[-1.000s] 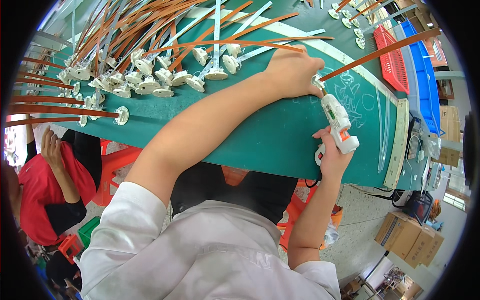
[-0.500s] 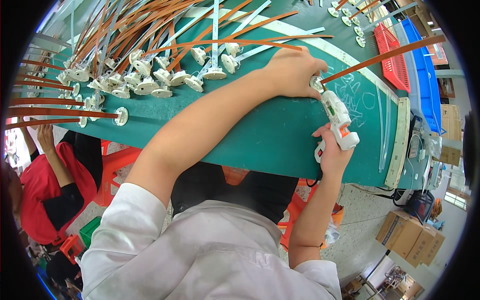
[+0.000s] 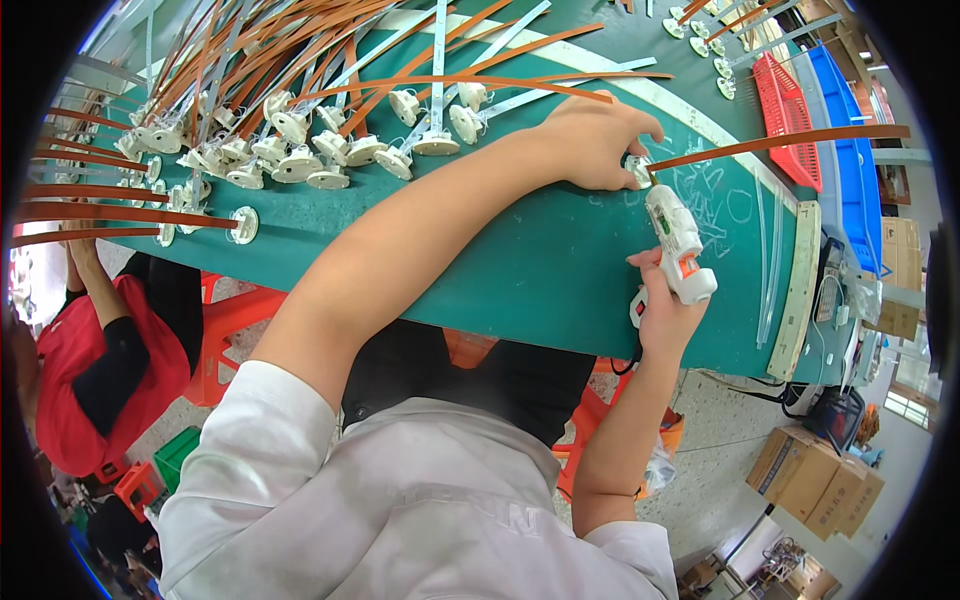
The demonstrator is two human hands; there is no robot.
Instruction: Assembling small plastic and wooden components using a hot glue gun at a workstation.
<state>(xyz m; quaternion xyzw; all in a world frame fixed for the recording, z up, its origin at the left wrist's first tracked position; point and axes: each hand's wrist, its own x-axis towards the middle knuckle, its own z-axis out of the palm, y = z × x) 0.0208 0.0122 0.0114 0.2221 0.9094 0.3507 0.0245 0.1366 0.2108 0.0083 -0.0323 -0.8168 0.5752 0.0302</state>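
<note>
My left hand [image 3: 600,145] is closed on a small white round base [image 3: 639,170], pinching it at the edge. From this base a long brown strip [image 3: 722,153] sticks out to the right. In my right hand [image 3: 668,318] is a white glue gun [image 3: 674,232] with an orange trigger. Its nozzle points at the base, close to where the strip joins it; whether it touches, I cannot tell. Left of my left hand lie several similar white bases [image 3: 296,166] with brown and grey strips attached.
The green table [image 3: 500,260] carries loose clear sticks [image 3: 770,270] on the right. A red basket [image 3: 785,120] and blue tray [image 3: 845,150] stand at the far right. More strips [image 3: 130,212] overhang the left edge, near a person in red [image 3: 110,370]. Cardboard boxes [image 3: 815,480] sit on the floor.
The held base has turned slightly, and the free end of its brown strip has swung nearer to me. Both hands keep their grip. The person at left has shifted an arm.
</note>
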